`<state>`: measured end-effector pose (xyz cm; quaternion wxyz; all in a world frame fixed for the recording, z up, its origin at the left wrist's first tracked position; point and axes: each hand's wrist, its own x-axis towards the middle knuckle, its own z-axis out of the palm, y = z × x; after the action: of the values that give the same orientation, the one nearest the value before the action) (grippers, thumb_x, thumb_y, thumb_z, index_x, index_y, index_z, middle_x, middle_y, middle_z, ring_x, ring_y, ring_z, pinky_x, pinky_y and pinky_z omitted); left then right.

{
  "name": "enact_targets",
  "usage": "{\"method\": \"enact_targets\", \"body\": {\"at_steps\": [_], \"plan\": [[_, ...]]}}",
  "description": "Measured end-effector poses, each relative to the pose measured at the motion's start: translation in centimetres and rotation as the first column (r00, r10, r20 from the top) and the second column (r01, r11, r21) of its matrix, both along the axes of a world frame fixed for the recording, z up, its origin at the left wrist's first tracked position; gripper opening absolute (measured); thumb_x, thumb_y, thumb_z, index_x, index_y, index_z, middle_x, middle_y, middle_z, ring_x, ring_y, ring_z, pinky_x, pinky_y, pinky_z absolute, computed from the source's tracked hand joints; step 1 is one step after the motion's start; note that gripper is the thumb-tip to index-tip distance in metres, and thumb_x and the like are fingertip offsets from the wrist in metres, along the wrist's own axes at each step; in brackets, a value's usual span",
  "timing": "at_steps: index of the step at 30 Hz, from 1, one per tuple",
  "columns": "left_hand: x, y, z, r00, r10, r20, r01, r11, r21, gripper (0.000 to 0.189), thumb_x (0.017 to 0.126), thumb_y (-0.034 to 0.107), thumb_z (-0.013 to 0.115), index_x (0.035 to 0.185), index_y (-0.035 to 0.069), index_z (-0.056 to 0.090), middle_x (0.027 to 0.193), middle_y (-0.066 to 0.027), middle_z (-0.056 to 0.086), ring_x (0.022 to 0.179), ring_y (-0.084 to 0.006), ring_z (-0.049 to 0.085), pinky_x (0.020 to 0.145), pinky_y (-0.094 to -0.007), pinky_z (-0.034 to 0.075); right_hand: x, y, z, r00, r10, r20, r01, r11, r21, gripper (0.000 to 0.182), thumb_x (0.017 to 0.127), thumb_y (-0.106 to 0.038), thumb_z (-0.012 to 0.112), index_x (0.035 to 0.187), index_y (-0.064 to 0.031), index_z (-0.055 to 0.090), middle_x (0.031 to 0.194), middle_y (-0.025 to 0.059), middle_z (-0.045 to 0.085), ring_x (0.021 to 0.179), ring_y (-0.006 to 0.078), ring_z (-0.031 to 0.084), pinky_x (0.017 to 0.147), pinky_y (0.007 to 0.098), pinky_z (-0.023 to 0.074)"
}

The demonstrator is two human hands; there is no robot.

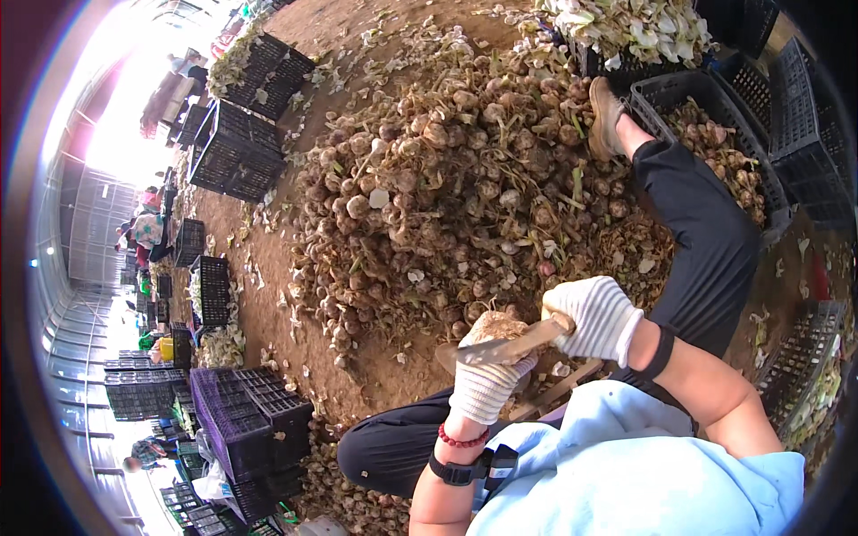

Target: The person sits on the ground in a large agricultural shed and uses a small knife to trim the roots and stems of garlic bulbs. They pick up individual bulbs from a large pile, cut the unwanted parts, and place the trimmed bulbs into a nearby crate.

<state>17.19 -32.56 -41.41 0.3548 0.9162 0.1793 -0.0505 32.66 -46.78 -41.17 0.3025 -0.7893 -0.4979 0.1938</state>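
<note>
My left hand [493,382], in a striped white knit glove, holds a garlic bulb [499,326] with its root side up, in front of my lap. The fingers partly hide the bulb. My right hand [593,318], gloved alike, grips the wooden handle of a knife [516,346]. Its broad blade points left and lies across the front of my left hand, just below the bulb; whether the edge touches the bulb I cannot tell. Beyond both hands spreads a large heap of untrimmed garlic bulbs [442,201] with dry stalks and roots.
At upper right, beside my outstretched foot, a black plastic crate [781,201] holds garlic bulbs. Another crate there is heaped with pale leaves or skins [637,30]. Stacked black crates [241,157] line the left side. More garlic [355,496] lies behind my bent knee. Other people are far left.
</note>
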Motion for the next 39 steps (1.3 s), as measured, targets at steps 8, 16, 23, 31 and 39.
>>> {"method": "enact_targets", "body": {"at_steps": [8, 16, 23, 31, 39], "plan": [[0.8, -1.2, 1.3, 0.956, 0.250, 0.153, -0.171, 0.899, -0.404, 0.023, 0.074, 0.015, 0.073, 0.091, 0.007, 0.060, 0.089, -0.0056, 0.064, 0.086, -0.0218, 0.062, 0.077, -0.0318, 0.050, 0.8, 0.3, -4.0, 0.997, -0.011, 0.076, 0.009, 1.000, 0.027, 0.016, 0.075, -0.025, 0.058, 0.071, -0.0089, 0.058, 0.064, 0.0133, 0.061, 0.064, 0.0348, 0.063, 0.057, 0.0436, 0.0493], [1.2, 1.5, 1.3, 0.951, 0.072, 0.300, -0.017, 0.984, -0.180, 0.044, 0.083, 0.027, 0.071, 0.117, 0.011, 0.049, 0.107, -0.0054, 0.060, 0.094, -0.0201, 0.058, 0.089, -0.0356, 0.049, 2.6, -0.2, -2.5, 0.920, -0.329, -0.213, 0.337, 0.941, 0.003, 0.025, 0.085, -0.028, 0.063, 0.080, -0.0035, 0.062, 0.066, 0.0152, 0.061, 0.059, 0.0299, 0.059, 0.057, 0.0384, 0.0481], [2.6, -1.1, -1.9, 0.855, 0.299, 0.424, -0.330, 0.944, -0.001, 0.054, 0.073, 0.015, 0.078, 0.120, 0.014, 0.051, 0.117, -0.0072, 0.054, 0.102, -0.0237, 0.054, 0.088, -0.0377, 0.049, -2.1, 2.1, -2.3, 0.382, 0.012, -0.924, 0.417, 0.890, 0.184, 0.035, 0.084, -0.013, 0.072, 0.114, -0.0023, 0.057, 0.097, 0.0017, 0.065, 0.088, 0.0080, 0.060, 0.081, 0.0244, 0.0500], [0.6, 0.6, -1.9, 0.685, 0.726, -0.069, -0.189, 0.086, -0.978, 0.047, 0.076, 0.001, 0.073, 0.115, 0.007, 0.046, 0.093, -0.0048, 0.060, 0.082, -0.0155, 0.062, 0.078, -0.0300, 0.055, -2.6, 1.7, 0.0, 0.554, -0.066, -0.830, 0.357, 0.919, 0.165, 0.010, 0.087, -0.007, 0.067, 0.095, -0.0025, 0.063, 0.070, -0.0081, 0.052, 0.064, 0.0027, 0.046, 0.058, 0.0207, 0.0414], [0.4, 0.6, -0.6, 0.562, 0.823, -0.085, -0.246, 0.068, -0.967, 0.020, 0.079, 0.003, 0.071, 0.090, 0.008, 0.056, 0.085, -0.0083, 0.064, 0.078, -0.0179, 0.065, 0.070, -0.0300, 0.056, -1.2, 0.0, -1.8, 0.895, -0.276, -0.350, 0.339, 0.932, 0.132, 0.030, 0.083, -0.023, 0.069, 0.069, -0.0016, 0.054, 0.055, 0.0109, 0.052, 0.048, 0.0178, 0.044, 0.047, 0.0332, 0.0399]]}}
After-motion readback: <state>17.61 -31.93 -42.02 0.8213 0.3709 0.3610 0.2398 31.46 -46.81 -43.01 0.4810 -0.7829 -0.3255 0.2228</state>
